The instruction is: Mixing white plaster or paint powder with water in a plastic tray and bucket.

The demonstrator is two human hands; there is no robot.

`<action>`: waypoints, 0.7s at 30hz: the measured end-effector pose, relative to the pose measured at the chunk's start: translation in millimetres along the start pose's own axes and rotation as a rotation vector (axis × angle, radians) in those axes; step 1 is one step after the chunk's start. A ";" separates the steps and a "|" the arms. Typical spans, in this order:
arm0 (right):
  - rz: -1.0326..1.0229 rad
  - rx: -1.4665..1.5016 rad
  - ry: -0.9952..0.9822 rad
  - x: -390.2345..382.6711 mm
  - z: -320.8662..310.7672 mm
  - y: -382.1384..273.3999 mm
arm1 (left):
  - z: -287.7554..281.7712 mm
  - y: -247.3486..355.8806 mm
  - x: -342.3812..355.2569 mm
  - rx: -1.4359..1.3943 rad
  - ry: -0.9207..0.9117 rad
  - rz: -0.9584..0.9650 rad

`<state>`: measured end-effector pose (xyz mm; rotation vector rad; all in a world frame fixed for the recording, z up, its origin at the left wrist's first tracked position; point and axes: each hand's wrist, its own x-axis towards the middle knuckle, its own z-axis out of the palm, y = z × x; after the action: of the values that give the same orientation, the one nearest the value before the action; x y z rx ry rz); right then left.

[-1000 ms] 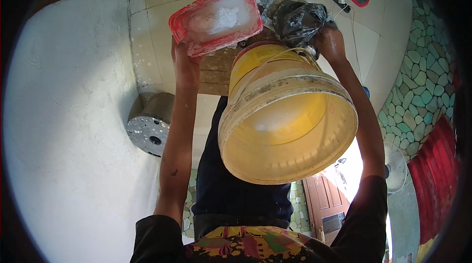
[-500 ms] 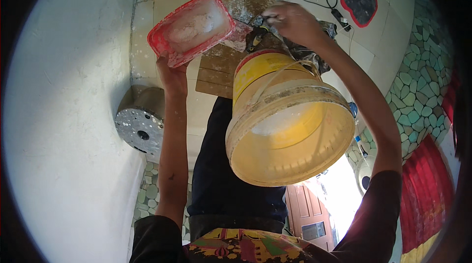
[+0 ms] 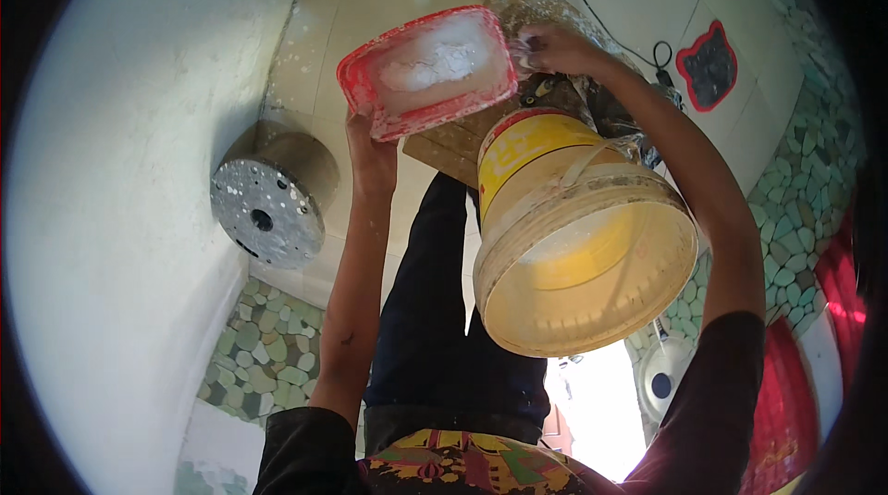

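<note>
My left hand [image 3: 372, 145] grips the near left side of a red rectangular plastic basin [image 3: 444, 111], thumb at its rim. White powder [image 3: 435, 62] lies heaped inside it. My right hand [image 3: 553, 49] is at the basin's right edge with its fingers curled; what they hold, if anything, cannot be made out. Just below that hand lies a small black and yellow tool [image 3: 546, 88]. A large yellowish bucket [image 3: 555, 182] stands nearer to me, its wide mouth facing up, with whitish material at the bottom.
Brown cardboard [image 3: 444, 151] dusted with white lies under the work. At left, a speckled grey spool-like drum [image 3: 270, 208] rests by the white wall [image 3: 120, 171]. A black cable [image 3: 592, 12] crosses the tiles. A red-rimmed dark mat [image 3: 710, 67] is at right.
My right hand has come down to the basin's right edge from beyond it. The view has shifted, so the basin, bucket and drum appear at different places. My left hand keeps its grip.
</note>
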<state>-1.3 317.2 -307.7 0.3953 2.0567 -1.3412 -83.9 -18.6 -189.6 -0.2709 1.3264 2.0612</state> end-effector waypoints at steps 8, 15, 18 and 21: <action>-0.300 0.538 0.543 -195.9 -30.9 -180.4 | -6.0 62.2 -110.8 -0.214 0.037 0.146; -0.489 0.528 0.808 -393.1 85.6 -294.4 | 21.4 136.9 -276.8 -0.239 -0.033 0.164; -0.500 0.926 0.817 -442.0 144.0 -281.7 | 15.5 144.2 -347.0 -0.224 0.039 0.241; -0.436 1.060 0.924 -489.9 203.5 -292.4 | -11.9 147.6 -395.9 -0.138 0.106 0.340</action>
<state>271.5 53.4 164.5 1.2454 1.9050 -2.8919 121.8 -233.4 110.8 -0.2298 1.3700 2.4584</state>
